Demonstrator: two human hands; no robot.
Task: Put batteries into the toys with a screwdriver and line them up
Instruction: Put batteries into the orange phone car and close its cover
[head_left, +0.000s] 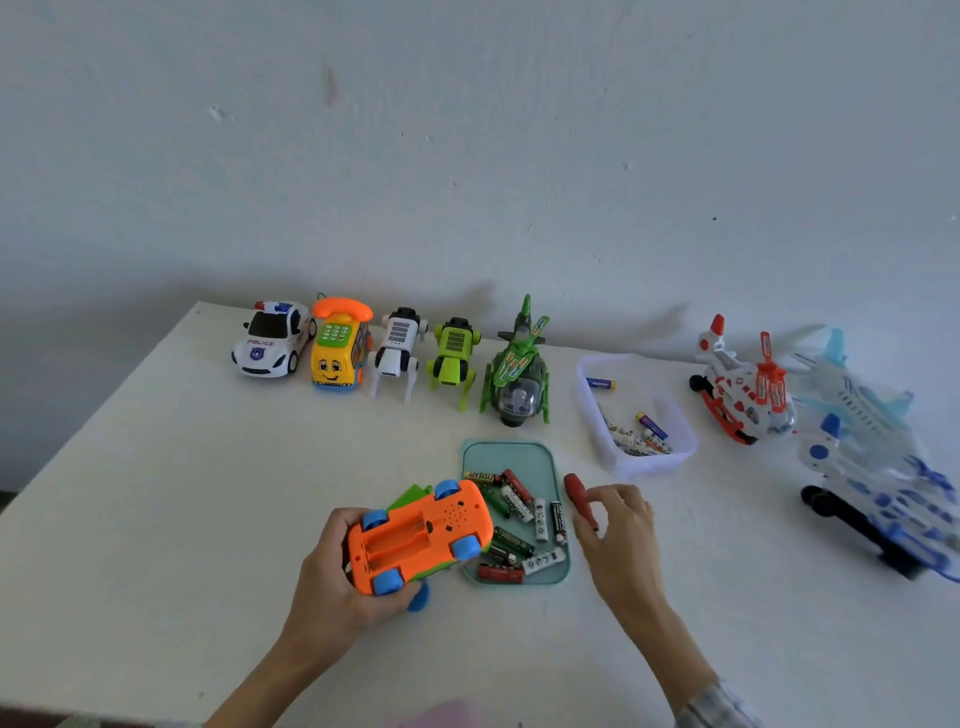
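Left hand (332, 582) is gripping the upturned orange toy car (418, 535), battery bay open and empty. Right hand (618, 519) is pinching the red screwdriver (581, 500) beside the battery tray (550, 457). Advice: keep the bay level, match polarity.

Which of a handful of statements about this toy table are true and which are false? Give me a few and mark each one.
1. The left hand holds the orange toy car underside up. True.
2. The car's battery bay is full of batteries. False: it is open and looks empty.
3. The right hand is at the red screwdriver. True.
4. The teal tray holds screws only. False: it holds loose batteries.
5. The green helicopter stands at the left end of the row. False: the police car does.
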